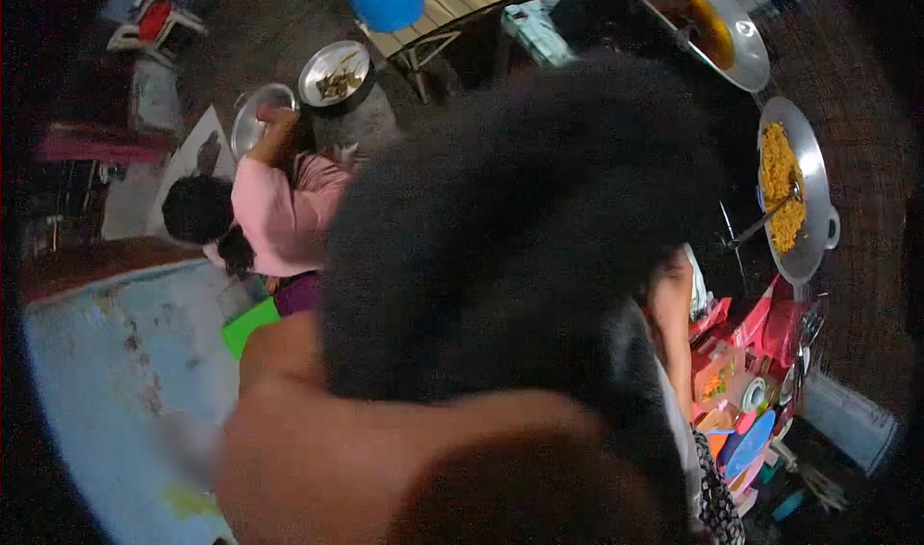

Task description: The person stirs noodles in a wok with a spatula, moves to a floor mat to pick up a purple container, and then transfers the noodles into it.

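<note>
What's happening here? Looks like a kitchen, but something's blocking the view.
A dark, blurred mass and a bare arm fill most of the view, so the wearer's hands can't be made out. Behind, a person in a pink top crouches, reaching toward a metal bowl. At right, a pan of yellow food holds a ladle.

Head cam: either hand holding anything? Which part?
Cannot be told. A dark head of hair and a blurred bare arm fill the frame; neither of the wearer's hands shows clearly. A ladle rests in the yellow food pan, unheld.
</note>
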The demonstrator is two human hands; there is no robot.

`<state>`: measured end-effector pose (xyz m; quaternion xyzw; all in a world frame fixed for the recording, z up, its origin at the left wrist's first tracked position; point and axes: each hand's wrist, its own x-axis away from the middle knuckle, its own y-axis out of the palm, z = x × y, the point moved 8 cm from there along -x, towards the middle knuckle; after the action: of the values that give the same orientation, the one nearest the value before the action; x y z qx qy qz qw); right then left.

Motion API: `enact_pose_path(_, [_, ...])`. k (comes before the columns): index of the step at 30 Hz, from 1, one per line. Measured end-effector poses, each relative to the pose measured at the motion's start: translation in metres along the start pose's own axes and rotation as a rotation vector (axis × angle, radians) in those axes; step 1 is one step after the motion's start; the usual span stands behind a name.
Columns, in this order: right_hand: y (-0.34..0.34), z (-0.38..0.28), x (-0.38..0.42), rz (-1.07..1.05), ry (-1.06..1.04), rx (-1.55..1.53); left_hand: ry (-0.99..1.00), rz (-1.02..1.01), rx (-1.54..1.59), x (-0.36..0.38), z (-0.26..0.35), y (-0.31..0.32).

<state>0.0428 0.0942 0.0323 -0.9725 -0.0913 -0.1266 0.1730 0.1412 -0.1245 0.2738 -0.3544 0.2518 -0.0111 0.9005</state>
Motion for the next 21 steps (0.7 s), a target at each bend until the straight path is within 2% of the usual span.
enact_pose_path(1, [0.000, 0.022, -0.008, -0.007, 0.015, -0.112, -0.051, -0.008, -0.016, 0.006, 0.000, -0.004])
enact_pose_path(4, [-0.010, 0.039, -0.019, -0.012, 0.005, -0.031, -0.303, 0.060, -0.081, 0.028, -0.009, -0.015])
enact_pose_path(5, [-0.012, 0.048, -0.025, 0.012, -0.018, -0.078, -0.283, 0.058, -0.083, 0.034, -0.022, -0.006])
enact_pose_path(7, [-0.025, 0.071, -0.034, 0.075, -0.005, -0.091, -0.130, 0.746, 0.270, 0.071, -0.060, -0.020])
enact_pose_path(8, [-0.028, 0.079, -0.039, 0.074, -0.020, -0.122, -0.229, 0.406, -0.450, 0.051, -0.050, -0.014])
enact_pose_path(9, [-0.036, 0.097, -0.050, 0.138, -0.083, -0.016, -0.175, 0.579, -0.291, 0.064, -0.068, -0.010])
enact_pose_path(10, [-0.044, 0.111, -0.060, 0.199, -0.141, 0.092, -0.233, 0.565, -0.139, 0.081, -0.092, -0.005])
enact_pose_path(12, [-0.051, 0.108, -0.079, 0.309, -0.171, 0.154, -0.641, 0.734, -0.005, 0.128, -0.132, -0.003])
enact_pose_path(13, [-0.060, 0.110, -0.093, 0.414, -0.221, 0.290, -0.629, 0.734, 0.008, 0.129, -0.130, -0.001])
enact_pose_path(14, [-0.066, 0.105, -0.105, 0.407, -0.096, 0.246, -0.772, 0.807, 0.128, 0.139, -0.139, 0.003])
enact_pose_path(15, [-0.075, 0.099, -0.119, 0.489, -0.150, 0.333, -0.916, 0.877, 0.249, 0.149, -0.147, 0.007])
enact_pose_path(16, [-0.080, 0.087, -0.131, 0.570, -0.206, 0.418, -0.905, 0.882, 0.254, 0.150, -0.147, 0.009])
enact_pose_path(18, [-0.089, 0.074, -0.158, 0.546, -0.068, 0.291, -0.801, 0.873, 0.156, 0.148, -0.140, 0.006])
enact_pose_path(19, [-0.100, 0.082, -0.183, 0.613, -0.132, 0.414, -0.856, 0.847, 0.411, 0.152, -0.147, 0.013])
enact_pose_path(20, [-0.106, 0.076, -0.195, 0.615, -0.144, 0.406, -0.843, 0.856, 0.408, 0.151, -0.145, 0.013])
enact_pose_path(21, [-0.110, 0.074, -0.208, 0.629, -0.053, 0.446, -0.896, 0.857, 0.377, 0.152, -0.147, 0.015])
